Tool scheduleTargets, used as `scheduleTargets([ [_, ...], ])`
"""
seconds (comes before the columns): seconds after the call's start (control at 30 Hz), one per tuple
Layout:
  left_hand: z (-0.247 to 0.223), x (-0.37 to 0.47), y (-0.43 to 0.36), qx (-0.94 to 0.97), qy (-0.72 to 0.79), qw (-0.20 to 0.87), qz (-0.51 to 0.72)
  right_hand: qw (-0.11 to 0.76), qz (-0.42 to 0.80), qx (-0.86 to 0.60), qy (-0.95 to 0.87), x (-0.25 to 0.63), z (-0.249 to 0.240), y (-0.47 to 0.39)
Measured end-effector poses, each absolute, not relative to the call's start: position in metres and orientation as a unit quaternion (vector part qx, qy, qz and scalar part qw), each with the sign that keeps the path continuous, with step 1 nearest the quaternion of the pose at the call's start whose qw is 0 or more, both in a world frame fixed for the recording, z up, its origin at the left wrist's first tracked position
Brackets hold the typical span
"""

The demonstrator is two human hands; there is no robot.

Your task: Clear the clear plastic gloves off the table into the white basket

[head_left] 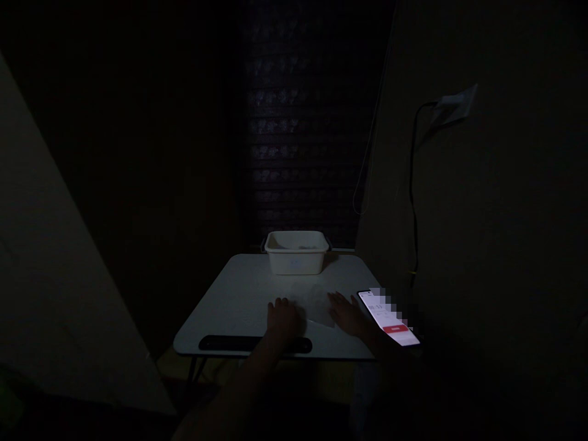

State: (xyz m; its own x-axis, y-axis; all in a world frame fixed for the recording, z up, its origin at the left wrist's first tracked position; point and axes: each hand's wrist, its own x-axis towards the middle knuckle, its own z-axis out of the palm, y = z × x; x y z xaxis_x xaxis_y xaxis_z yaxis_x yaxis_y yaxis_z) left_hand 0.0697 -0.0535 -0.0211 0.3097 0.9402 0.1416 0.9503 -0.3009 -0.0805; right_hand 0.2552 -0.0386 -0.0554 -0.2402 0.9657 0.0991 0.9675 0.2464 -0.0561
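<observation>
A thin, see-through piece of plastic, perhaps a bag, lies on the white folding table between my hands. My left hand is at its left edge with the fingers curled in; dim light hides exactly what they grip. On the right side of the plastic, my right hand rests with fingers stretched out and the thumb apart. Behind the plastic stands a white plastic basin with side handles. Some pale contents show inside it, too dark to name.
A lit phone lies at the table's right edge, close to my right forearm. A black ledge runs along the front edge, under my left forearm. A cable hangs from a wall socket at right. Dark blinds cover the back.
</observation>
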Motion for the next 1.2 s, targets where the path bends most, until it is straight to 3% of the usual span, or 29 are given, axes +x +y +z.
scheduleTargets([
  [0.53, -0.019, 0.077, -0.062, -0.816, -0.575, 0.045, -0.032, 0.089, -0.06, -0.601, -0.792, 0.26, -0.046, -0.043],
  [0.83, -0.023, 0.066, -0.049, -0.786, -0.618, 0.032, -0.019, 0.102, -0.072, -0.616, -0.778, 0.245, -0.018, -0.053],
  [1.0, -0.038, 0.07, -0.051, -0.763, -0.644, 0.043, -0.037, 0.128, -0.049, -0.525, -0.84, 0.229, -0.034, -0.054],
  [1.2, -0.051, 0.077, -0.053, -0.755, -0.65, 0.073, -0.042, 0.087, -0.045, -0.475, -0.875, 0.22, -0.057, -0.057],
])
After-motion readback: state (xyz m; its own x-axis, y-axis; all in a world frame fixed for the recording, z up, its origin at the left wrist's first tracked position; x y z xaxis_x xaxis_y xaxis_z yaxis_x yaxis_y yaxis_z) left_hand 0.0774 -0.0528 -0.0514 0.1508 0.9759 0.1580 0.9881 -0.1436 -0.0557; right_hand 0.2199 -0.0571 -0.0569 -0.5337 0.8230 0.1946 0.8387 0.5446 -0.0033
